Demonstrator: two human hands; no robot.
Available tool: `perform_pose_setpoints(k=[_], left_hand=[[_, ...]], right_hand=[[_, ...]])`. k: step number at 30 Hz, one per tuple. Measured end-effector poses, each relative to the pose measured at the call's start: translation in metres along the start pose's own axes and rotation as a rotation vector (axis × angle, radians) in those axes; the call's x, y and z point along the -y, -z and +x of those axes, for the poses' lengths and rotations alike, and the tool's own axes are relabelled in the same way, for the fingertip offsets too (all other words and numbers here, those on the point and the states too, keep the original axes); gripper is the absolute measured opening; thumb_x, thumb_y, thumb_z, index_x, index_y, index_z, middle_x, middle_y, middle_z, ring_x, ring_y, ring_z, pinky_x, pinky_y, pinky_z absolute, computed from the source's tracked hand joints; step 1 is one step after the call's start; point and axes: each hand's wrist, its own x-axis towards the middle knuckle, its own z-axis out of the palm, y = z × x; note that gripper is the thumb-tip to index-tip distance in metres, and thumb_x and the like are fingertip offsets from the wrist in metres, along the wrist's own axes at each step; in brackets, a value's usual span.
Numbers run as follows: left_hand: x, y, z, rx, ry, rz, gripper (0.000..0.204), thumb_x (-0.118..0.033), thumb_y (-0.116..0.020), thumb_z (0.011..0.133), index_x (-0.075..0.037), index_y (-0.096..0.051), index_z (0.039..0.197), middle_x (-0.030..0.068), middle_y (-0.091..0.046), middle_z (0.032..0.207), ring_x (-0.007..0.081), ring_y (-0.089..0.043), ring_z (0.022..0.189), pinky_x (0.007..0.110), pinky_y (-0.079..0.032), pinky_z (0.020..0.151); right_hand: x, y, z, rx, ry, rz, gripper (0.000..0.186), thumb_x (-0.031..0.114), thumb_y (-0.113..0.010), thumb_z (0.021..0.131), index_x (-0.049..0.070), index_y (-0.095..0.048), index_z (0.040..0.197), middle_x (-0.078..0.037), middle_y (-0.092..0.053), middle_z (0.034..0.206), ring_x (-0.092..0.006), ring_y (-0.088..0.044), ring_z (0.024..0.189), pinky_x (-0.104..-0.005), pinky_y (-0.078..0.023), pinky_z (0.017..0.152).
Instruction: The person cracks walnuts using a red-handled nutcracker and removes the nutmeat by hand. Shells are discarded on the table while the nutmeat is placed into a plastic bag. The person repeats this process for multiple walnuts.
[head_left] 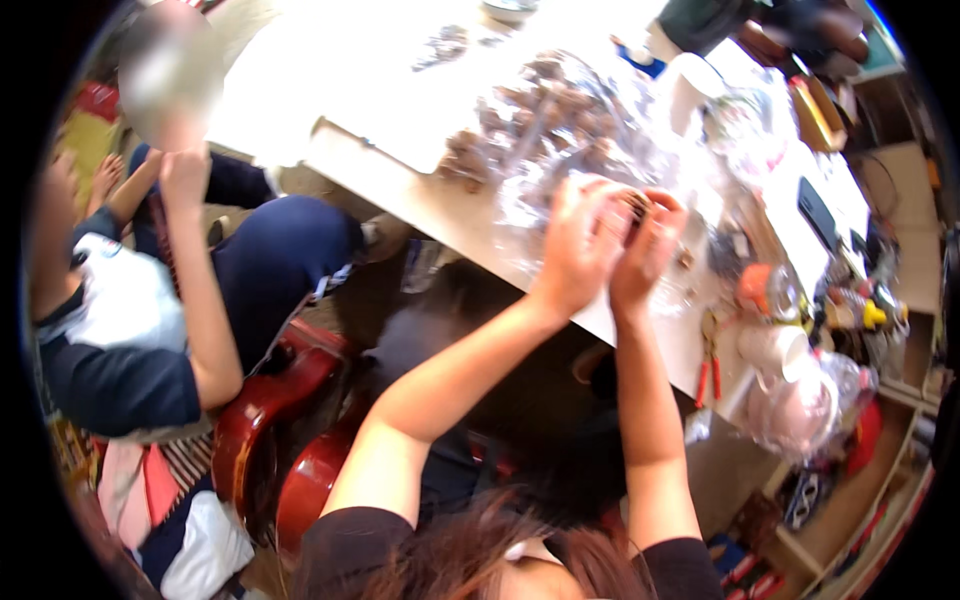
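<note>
Both my hands are raised together over the table's near edge, fingers curled toward each other. Between my left hand [578, 248] and my right hand [648, 250] is a small dark brown piece [635, 207]; its kind is too small to make out. The fingertips of both hands seem to close round it. Just beyond them lies a large clear plastic bag [520, 225] with many brown lumps [550, 115], some of them spilling out at its left side.
Right of my hands are a dark phone [818, 214], red-handled pliers [709, 355], a bottle with an orange label [765, 290] and a white cup [775, 350]. A seated person [130, 300] is at the left. Glossy red-brown guitar-like bodies [275, 405] stand below the table [395, 205].
</note>
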Motion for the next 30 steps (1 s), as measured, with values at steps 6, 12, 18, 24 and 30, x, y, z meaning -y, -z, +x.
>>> perform_pose_setpoints(k=[6,12,18,24,30], left_hand=[[-0.011,0.001,0.004,-0.020,-0.018,0.022,0.022,-0.012,-0.060,0.090,-0.001,-0.062,0.109,0.0136,-0.055,0.100,0.0222,-0.059,0.086,0.031,-0.050,0.073],[-0.012,0.004,0.002,0.035,0.108,-0.043,0.026,-0.025,-0.050,0.097,-0.001,-0.056,0.101,0.0154,-0.057,0.088,0.0278,-0.058,0.079,0.035,-0.046,0.072],[-0.012,0.011,0.004,0.159,0.280,0.007,0.031,-0.031,-0.046,0.099,-0.001,-0.052,0.092,0.0190,-0.060,0.082,0.0360,-0.059,0.075,0.042,-0.044,0.065],[-0.004,-0.004,0.005,0.049,0.173,0.044,0.026,-0.024,-0.044,0.099,0.000,-0.050,0.092,0.0234,-0.058,0.085,0.0418,-0.056,0.081,0.042,-0.044,0.068],[-0.003,0.003,0.008,0.136,0.377,-0.433,0.024,-0.023,-0.045,0.100,-0.001,-0.048,0.090,0.0067,-0.052,0.076,0.0118,-0.049,0.070,0.029,-0.044,0.064]], right_hand=[[0.002,0.012,0.009,0.156,-0.039,0.041,0.036,0.039,-0.039,0.102,0.004,-0.047,0.107,-0.002,-0.052,0.088,-0.0070,-0.050,0.074,-0.0194,-0.043,0.061],[0.010,0.013,0.009,0.181,-0.062,-0.004,0.030,0.034,-0.047,0.101,0.005,-0.049,0.098,0.001,-0.053,0.081,-0.0028,-0.045,0.065,-0.0169,-0.038,0.056],[0.014,0.013,0.008,0.250,-0.098,0.034,0.027,0.029,-0.045,0.102,0.006,-0.051,0.089,0.003,-0.051,0.073,-0.0005,-0.037,0.058,-0.0168,-0.029,0.050],[0.016,0.008,0.006,0.097,0.136,-0.313,0.022,0.020,-0.048,0.100,0.002,-0.059,0.093,-0.003,-0.057,0.080,-0.0109,-0.051,0.074,-0.0252,-0.043,0.068],[0.017,0.006,0.002,0.122,0.104,-0.268,0.022,0.022,-0.055,0.096,0.001,-0.054,0.103,-0.012,-0.066,0.077,-0.0178,-0.063,0.067,-0.0305,-0.048,0.060]])
